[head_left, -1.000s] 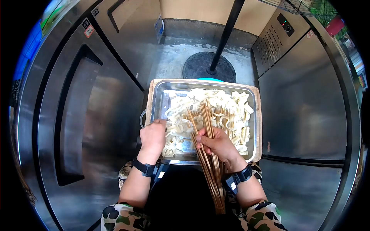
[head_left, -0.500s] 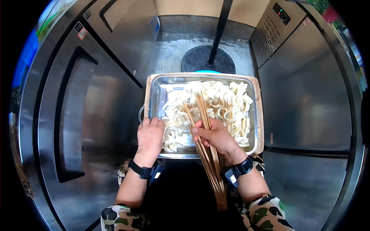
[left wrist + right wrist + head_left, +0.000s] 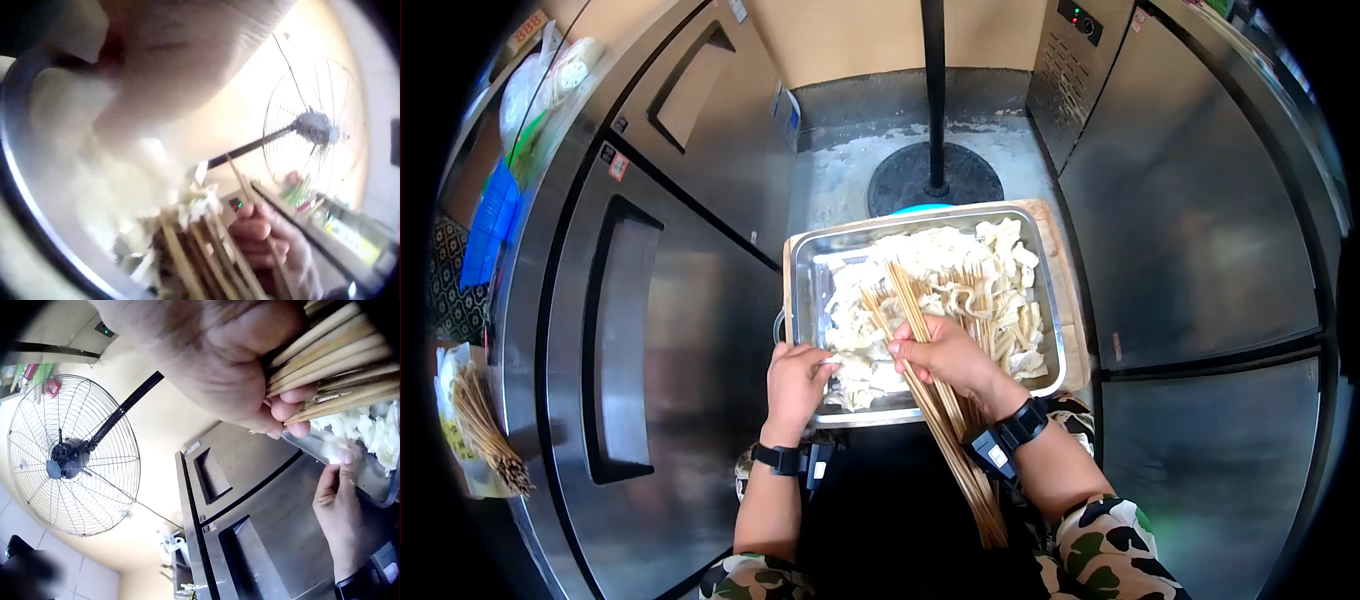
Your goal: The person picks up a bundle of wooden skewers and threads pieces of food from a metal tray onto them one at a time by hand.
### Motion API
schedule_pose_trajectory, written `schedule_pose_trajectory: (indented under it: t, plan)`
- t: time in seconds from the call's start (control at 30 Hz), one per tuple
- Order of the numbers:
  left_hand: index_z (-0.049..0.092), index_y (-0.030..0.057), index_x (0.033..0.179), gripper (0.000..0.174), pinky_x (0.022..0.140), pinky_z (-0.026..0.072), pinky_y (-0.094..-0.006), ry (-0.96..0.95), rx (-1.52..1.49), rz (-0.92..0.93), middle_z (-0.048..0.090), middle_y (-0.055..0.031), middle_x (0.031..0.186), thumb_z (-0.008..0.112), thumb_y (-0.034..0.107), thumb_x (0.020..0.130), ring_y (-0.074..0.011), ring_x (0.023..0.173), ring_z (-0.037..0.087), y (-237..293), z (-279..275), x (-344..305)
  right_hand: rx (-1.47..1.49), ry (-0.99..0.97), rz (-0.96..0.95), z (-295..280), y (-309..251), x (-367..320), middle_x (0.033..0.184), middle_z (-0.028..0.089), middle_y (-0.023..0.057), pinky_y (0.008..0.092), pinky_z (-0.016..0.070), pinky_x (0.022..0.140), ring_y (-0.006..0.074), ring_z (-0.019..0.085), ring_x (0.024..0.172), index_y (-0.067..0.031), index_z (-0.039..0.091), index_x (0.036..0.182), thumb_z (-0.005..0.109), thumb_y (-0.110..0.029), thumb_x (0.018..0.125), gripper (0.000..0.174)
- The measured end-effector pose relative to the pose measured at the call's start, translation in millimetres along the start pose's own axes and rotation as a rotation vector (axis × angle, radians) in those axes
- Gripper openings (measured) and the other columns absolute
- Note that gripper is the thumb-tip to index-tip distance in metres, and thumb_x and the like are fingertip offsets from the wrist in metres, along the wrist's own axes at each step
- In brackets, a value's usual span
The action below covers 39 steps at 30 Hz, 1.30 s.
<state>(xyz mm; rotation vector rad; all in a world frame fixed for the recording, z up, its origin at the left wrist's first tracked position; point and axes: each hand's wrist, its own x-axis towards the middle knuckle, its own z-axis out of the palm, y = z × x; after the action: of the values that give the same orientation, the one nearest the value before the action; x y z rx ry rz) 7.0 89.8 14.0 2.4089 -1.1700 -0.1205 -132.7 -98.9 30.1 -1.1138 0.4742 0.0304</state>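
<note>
Looking down through the head camera, I have the right hand [image 3: 945, 355] curled tight round a thick bundle of bamboo skewers [image 3: 972, 478]. The thumb lies across them, their tips fan out over the food, and their long ends trail back past the wrist above the dark apron. The right wrist view confirms the grip, with the fingers wrapped under the sticks. The left hand [image 3: 795, 380] sits at the near left corner of the steel tray [image 3: 802, 290], its fingertips brought together on a piece of the pale strips [image 3: 945, 262] that fill the tray. From the right wrist camera I can see that white piece pinched at the fingertips. The tray rests on a wooden board [image 3: 1076, 350], directly in front of the person and between two banks of steel fridge doors [image 3: 630, 330]. Just beyond the tray stands the round base of a fan stand [image 3: 935, 178]. Another bundle of skewers [image 3: 485, 430] lies well apart at the far left.
</note>
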Motion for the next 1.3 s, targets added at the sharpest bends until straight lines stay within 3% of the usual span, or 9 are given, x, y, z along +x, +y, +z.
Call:
schedule_pose_trajectory:
  t: [0.03, 0.07, 0.17, 0.2, 0.33, 0.57, 0.8, 1.2, 1.3]
  plan:
    - [0.068, 0.0089, 0.074, 0.01, 0.069, 0.0429, -0.0356, 0.024, -0.149, -0.073, 0.063, -0.0054, 0.075, 0.071, 0.013, 0.065, -0.0259, 0.075, 0.053, -4.5, 2.2, 2.9, 0.0, 0.003, 0.008, 0.4, -1.2, -0.8, 0.064, 0.06, 0.0036, 0.016, 0.036, 0.041, 0.0031, 0.044, 0.044, -0.0049, 0.054, 0.087, 0.06, -0.013, 0.085, 0.01]
    - [0.067, 0.0045, 0.08, 0.01, 0.065, 0.0455, -0.0297, 0.037, -0.292, -0.142, 0.064, -0.0058, 0.073, 0.07, 0.011, 0.073, -0.0204, 0.064, 0.055, -8.2, 4.0, 5.8, -0.022, 0.002, 0.012, 0.7, -3.0, -1.7, 0.065, 0.06, 0.0038, 0.0159, 0.0363, 0.041, 0.0031, 0.044, 0.045, -0.0049, 0.055, 0.087, 0.061, -0.013, 0.085, 0.01]
    - [0.064, 0.0011, 0.088, 0.01, 0.065, 0.0451, -0.0221, 0.024, -1.016, -0.431, 0.065, -0.005, 0.074, 0.064, 0.007, 0.08, -0.0108, 0.063, 0.055, -7.4, 13.6, 20.6, -0.032, 0.006, 0.019, 1.7, -0.9, 0.3, 0.066, 0.061, 0.004, 0.0159, 0.0363, 0.041, 0.0029, 0.044, 0.045, -0.005, 0.056, 0.087, 0.061, -0.014, 0.085, 0.011]
    - [0.061, -0.0009, 0.094, 0.013, 0.067, 0.0455, -0.0187, -0.03, -1.15, -0.4, 0.066, -0.0055, 0.082, 0.06, 0.008, 0.085, -0.0069, 0.071, 0.056, -15.0, 19.2, 24.6, -0.033, 0.014, 0.047, 2.4, -2.8, -0.2, 0.066, 0.061, 0.0041, 0.0157, 0.0363, 0.041, 0.0028, 0.045, 0.045, -0.0051, 0.057, 0.086, 0.062, -0.015, 0.085, 0.011]
    - [0.061, 0.0015, 0.095, 0.012, 0.069, 0.0489, -0.0221, -0.07, -1.466, -0.472, 0.065, -0.0098, 0.092, 0.058, 0.01, 0.087, -0.0119, 0.081, 0.06, 3.4, 25.3, 48.1, -0.022, -0.024, 0.069, 4.6, -4.8, 0.7, 0.065, 0.059, 0.0031, 0.017, 0.0379, 0.043, 0.0035, 0.047, 0.047, -0.0043, 0.056, 0.086, 0.061, -0.014, 0.085, 0.011]
    - [0.059, 0.0007, 0.099, 0.015, 0.076, 0.0497, -0.0264, -0.013, -1.643, -0.503, 0.064, -0.0099, 0.096, 0.053, 0.01, 0.089, -0.015, 0.086, 0.061, 23.4, 17.6, 65.3, -0.036, -0.041, 0.109, 8.3, -6.7, 4.0, 0.065, 0.06, 0.0037, 0.0172, 0.0375, 0.043, 0.0038, 0.047, 0.046, -0.0043, 0.056, 0.086, 0.062, -0.015, 0.085, 0.012]
    - [0.059, 0.0011, 0.103, 0.018, 0.079, 0.0487, -0.0274, -0.032, -1.593, -0.454, 0.064, -0.0095, 0.099, 0.056, 0.011, 0.088, -0.0156, 0.091, 0.061, 27.7, 12.7, 66.3, -0.042, 0.005, 0.15, 10.4, -8.0, 5.9, 0.066, 0.061, 0.0043, 0.0167, 0.0366, 0.042, 0.0045, 0.046, 0.046, -0.0035, 0.057, 0.086, 0.061, -0.012, 0.085, 0.01]
    - [0.061, 0.0012, 0.1, 0.016, 0.076, 0.0481, -0.0245, -0.072, -1.255, -0.348, 0.065, -0.0089, 0.099, 0.056, 0.009, 0.088, -0.0137, 0.087, 0.062, 35.9, 24.3, 49.4, -0.042, 0.002, 0.118, 8.0, -7.7, 7.2, 0.063, 0.06, 0.0042, 0.0164, 0.0341, 0.04, 0.0043, 0.044, 0.043, -0.0036, 0.057, 0.084, 0.061, -0.012, 0.085, 0.009]
    - [0.061, 0.0016, 0.097, 0.013, 0.073, 0.0479, -0.0235, -0.01, -1.374, -0.366, 0.065, -0.0077, 0.097, 0.056, 0.01, 0.088, -0.0126, 0.085, 0.062, 40.5, 22.7, 52.5, -0.063, 0.004, 0.131, 8.0, -7.2, 8.4, 0.063, 0.059, 0.0032, 0.0165, 0.0352, 0.041, 0.0035, 0.044, 0.045, -0.0043, 0.055, 0.084, 0.06, -0.012, 0.086, 0.009]
